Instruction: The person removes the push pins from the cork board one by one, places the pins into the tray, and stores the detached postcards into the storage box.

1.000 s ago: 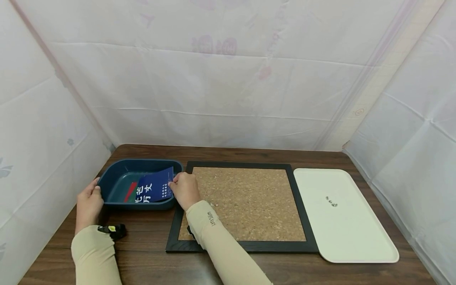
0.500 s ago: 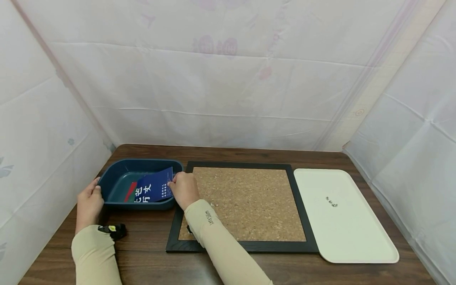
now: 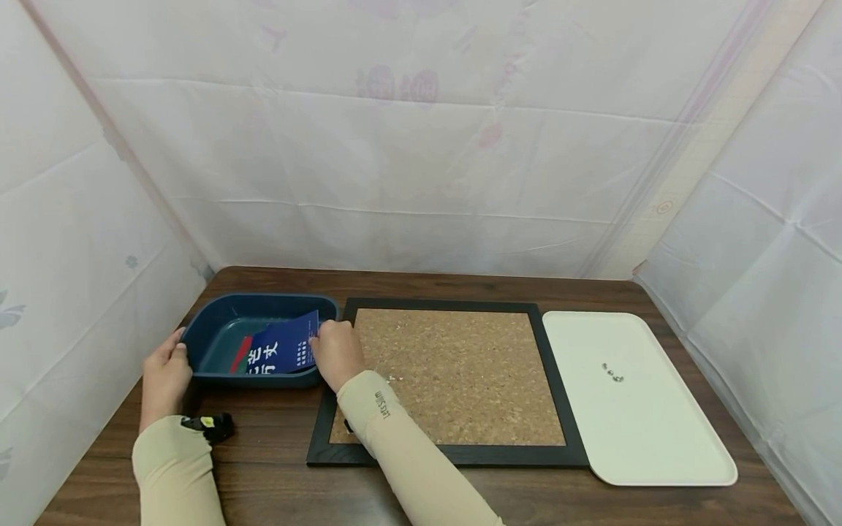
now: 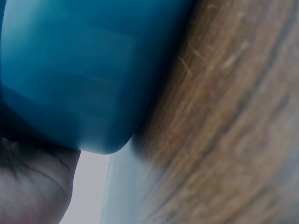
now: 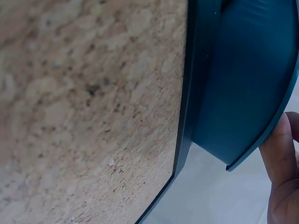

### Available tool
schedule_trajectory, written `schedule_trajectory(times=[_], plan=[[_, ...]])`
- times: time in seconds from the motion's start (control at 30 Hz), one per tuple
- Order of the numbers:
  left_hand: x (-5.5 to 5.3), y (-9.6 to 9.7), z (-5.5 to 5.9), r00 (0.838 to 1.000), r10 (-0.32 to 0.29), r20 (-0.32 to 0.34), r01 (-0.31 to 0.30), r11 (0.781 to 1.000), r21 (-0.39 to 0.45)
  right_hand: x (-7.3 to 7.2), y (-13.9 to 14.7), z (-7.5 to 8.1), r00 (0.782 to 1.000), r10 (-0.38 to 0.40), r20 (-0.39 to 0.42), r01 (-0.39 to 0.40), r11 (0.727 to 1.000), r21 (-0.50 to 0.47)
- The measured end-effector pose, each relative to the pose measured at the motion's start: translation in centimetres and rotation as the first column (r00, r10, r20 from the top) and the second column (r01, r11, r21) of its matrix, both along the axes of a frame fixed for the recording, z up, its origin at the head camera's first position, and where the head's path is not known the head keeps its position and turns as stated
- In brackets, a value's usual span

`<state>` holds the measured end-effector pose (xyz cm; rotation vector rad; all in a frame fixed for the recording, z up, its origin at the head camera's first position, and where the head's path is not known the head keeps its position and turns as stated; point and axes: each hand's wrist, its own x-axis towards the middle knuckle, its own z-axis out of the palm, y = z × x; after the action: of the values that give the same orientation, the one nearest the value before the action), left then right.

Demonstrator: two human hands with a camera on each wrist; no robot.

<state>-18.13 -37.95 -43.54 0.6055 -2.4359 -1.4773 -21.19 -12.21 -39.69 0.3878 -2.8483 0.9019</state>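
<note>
A dark teal plastic basin point(image 3: 217, 347) stands at the left of the table. My left hand point(image 3: 166, 372) holds its left rim, with the thumb on the near side; in the left wrist view the basin's outer wall point(image 4: 93, 70) hides most of that hand. Inside the basin lies a blue printed card point(image 3: 286, 347) with white characters, tilted against the right side. Under it shows a red and green printed piece point(image 3: 240, 354). My right hand point(image 3: 338, 354) pinches the card's right edge over the basin's right rim. In the right wrist view the fingers point(image 5: 280, 149) are beside the rim.
A cork board point(image 3: 460, 380) in a black frame lies right of the basin, under my right forearm. Beyond it is a white tray point(image 3: 658, 431) with several small shiny bits point(image 3: 612, 372). White sheeting point(image 3: 421, 161) encloses the back and sides of the wooden table point(image 3: 263, 467).
My right hand and the blue card have shifted very slightly left and down. The left hand and the basin have stayed in place.
</note>
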Motion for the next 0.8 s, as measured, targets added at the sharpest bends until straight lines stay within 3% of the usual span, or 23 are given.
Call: schedule_trajectory(times=[0.53, 0.8], plan=[[-0.09, -0.13, -0.05, 1.000, -0.002, 0.020, 0.002, 1.000, 0.001, 0.01, 0.05, -0.57, 0.999, 0.023, -0.040, -0.021, 0.999, 0.037], [-0.19, -0.30, -0.15, 1.000, 0.002, 0.013, -0.001, 1.000, -0.028, 0.17, 0.38, -0.76, 0.996, 0.075, -0.041, -0.075, 0.997, -0.007]])
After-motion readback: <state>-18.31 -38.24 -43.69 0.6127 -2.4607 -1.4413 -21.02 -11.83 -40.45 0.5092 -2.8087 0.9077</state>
